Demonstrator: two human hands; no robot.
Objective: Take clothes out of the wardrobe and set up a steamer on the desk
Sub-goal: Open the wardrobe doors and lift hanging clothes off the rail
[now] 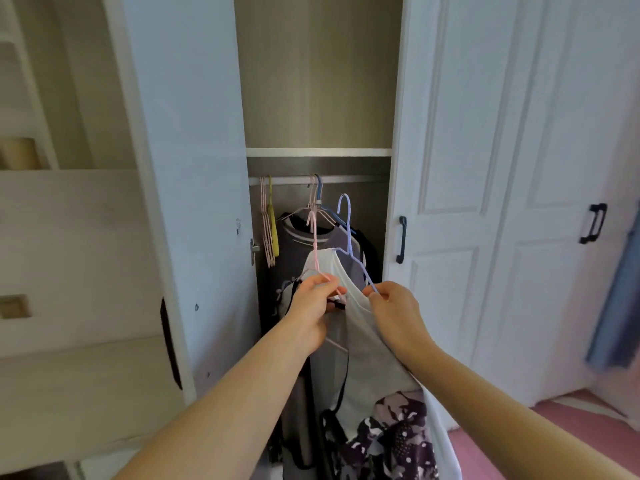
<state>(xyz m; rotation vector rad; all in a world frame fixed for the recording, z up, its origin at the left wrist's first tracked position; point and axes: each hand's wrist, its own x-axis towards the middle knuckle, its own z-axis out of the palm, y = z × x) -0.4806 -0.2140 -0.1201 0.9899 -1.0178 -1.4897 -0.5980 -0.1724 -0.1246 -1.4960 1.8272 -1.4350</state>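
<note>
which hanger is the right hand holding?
The lavender hanger, carrying the white garment; the right hand pinches its lower wire. The left hand has the pink hanger; the others hang on the rail.

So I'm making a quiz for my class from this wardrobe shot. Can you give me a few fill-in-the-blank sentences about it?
1. The right hand grips a hanger coloured ____.
2. The left hand grips a hanger coloured ____.
3. The garment between the hands is ____ in colour.
4. The yellow hanger hangs at the ____ end of the rail.

Missing words: blue; pink; white; left
</note>
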